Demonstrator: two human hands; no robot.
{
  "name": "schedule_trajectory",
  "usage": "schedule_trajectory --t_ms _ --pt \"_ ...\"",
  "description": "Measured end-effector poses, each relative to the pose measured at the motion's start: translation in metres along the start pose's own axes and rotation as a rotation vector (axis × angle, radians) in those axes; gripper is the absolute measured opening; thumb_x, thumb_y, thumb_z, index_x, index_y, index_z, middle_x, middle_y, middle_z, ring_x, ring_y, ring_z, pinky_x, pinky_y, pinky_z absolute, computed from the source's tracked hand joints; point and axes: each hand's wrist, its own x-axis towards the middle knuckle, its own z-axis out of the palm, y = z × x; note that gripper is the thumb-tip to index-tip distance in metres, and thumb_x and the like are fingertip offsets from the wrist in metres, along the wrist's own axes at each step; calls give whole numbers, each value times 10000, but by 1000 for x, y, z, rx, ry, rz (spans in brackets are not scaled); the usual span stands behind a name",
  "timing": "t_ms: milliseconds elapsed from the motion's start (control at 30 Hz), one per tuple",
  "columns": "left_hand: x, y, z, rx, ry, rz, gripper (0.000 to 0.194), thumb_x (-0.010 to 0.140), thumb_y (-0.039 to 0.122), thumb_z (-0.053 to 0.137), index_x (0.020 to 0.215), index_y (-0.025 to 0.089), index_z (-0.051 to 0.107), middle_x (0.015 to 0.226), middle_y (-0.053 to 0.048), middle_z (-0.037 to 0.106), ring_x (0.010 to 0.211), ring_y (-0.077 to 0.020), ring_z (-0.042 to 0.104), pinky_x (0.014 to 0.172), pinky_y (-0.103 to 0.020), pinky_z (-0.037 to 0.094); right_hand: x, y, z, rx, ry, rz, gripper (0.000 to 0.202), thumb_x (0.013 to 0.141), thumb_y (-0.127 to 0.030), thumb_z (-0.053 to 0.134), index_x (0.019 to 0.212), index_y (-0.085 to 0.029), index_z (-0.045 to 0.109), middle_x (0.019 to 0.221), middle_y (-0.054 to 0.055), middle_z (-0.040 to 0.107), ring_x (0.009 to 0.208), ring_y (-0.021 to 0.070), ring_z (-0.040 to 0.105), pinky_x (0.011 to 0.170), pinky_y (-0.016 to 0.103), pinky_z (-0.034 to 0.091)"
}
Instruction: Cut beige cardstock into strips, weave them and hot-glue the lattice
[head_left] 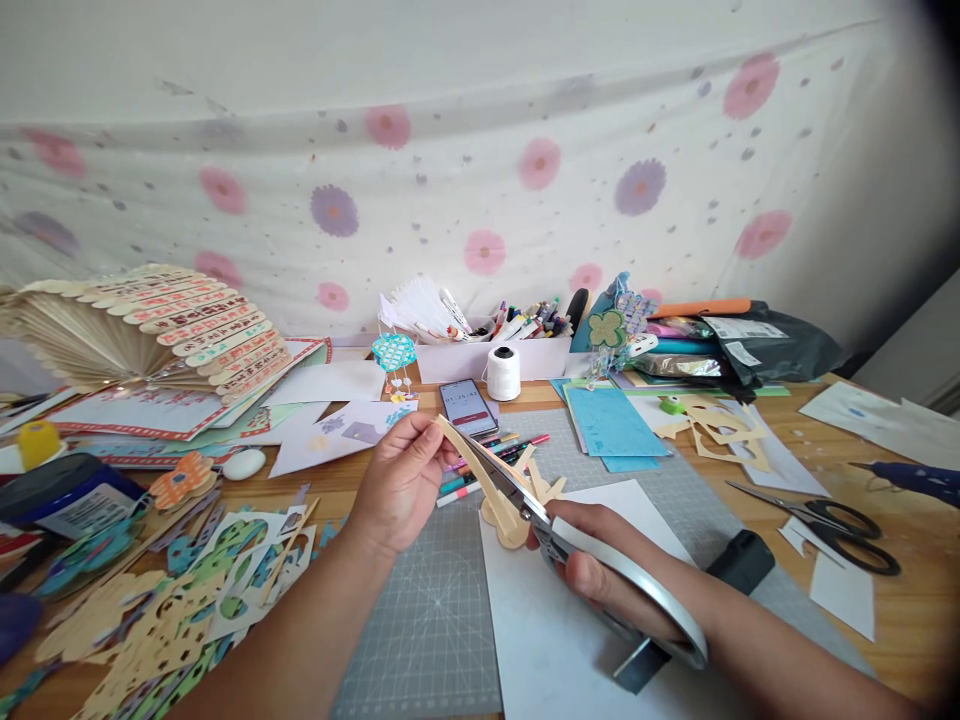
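A left hand (397,480) pinches a slim, slightly curved tan paper strip (480,475) between thumb and fingers while the right hand (600,560) grips silver-handled scissors (534,510), blades alongside the strip, above a white sheet (540,620) and a gridded gray cutting mat (405,590). Beyond, a phone (469,408) appears to read 01:25:42. Labels on a blue jar (52,488), left, and a dark bag (791,345), right, are too small to read.
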Motion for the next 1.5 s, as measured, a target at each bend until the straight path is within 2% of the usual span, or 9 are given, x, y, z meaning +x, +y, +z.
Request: schedule_trajectory --t_ms 300,500,633,733,1100,1200,1367,1433,1500 --pt "-4 -1 9 -46 -2 -10 273 638 304 883 679 168 650 628 22 636 594 -95 547 591 -221 459 0 2 4 93 -10 -5 686 869 -788 328 1055 -168 555 709 -12 479 599 125 442 564 246 385" --pt "-5 -2 9 -51 -14 -24 272 646 299 879 686 166 646 629 23 640 604 -98 558 602 -222 467 1 2 3 73 -22 18 701 855 -791 372 1063 -154 576 659 -31 442 561 114 421 509 226 348" --pt "-5 -3 9 -51 -10 -23 275 636 299 885 684 168 649 633 23 649 603 -95 558 599 -215 464 -1 3 2 23 8 -26 661 894 -754 336 1078 -163 567 751 3 493 589 116 445 528 228 378" --pt "-5 -4 8 -43 -8 -20 272 641 303 882 689 169 650 637 24 646 597 -96 551 606 -227 469 -1 3 2 22 -4 -30 662 900 -752 319 1108 -171 558 701 -14 468 588 123 442 546 238 382" --pt "-6 -10 8 -9 1 -59 271 654 317 874 686 154 660 650 6 641 614 -101 553 600 -221 462 1 0 1 138 -18 -32 639 869 -772 377 983 -169 555 666 -25 459 538 102 385 493 229 328" --pt "-3 -8 5 -19 34 -52 271 634 299 886 683 166 655 632 28 635 593 -84 546 608 -209 472 0 7 -2 203 77 -100 650 852 -760 440 1054 -156 571 644 -31 454 528 103 377 488 234 314" --pt "-6 -11 6 -5 5 -97 239 650 287 876 720 165 683 661 13 651 630 -93 570 613 -206 477 5 13 -10 91 503 -16 496 821 -613 634 1045 -175 572 713 -12 534 591 125 465 531 252 394" --pt "-9 -14 8 10 -21 -127 234 659 293 869 724 165 685 666 6 653 622 -100 566 612 -222 480 9 11 -11 86 526 16 490 795 -592 671 1033 -176 570 727 -11 550 598 125 489 539 254 419" --pt "-12 -18 11 29 -42 -148 234 665 307 865 727 167 687 676 5 653 620 -104 559 619 -236 483 12 8 -10 150 467 29 467 774 -569 696 985 -174 564 732 -9 557 598 124 511 538 256 438"
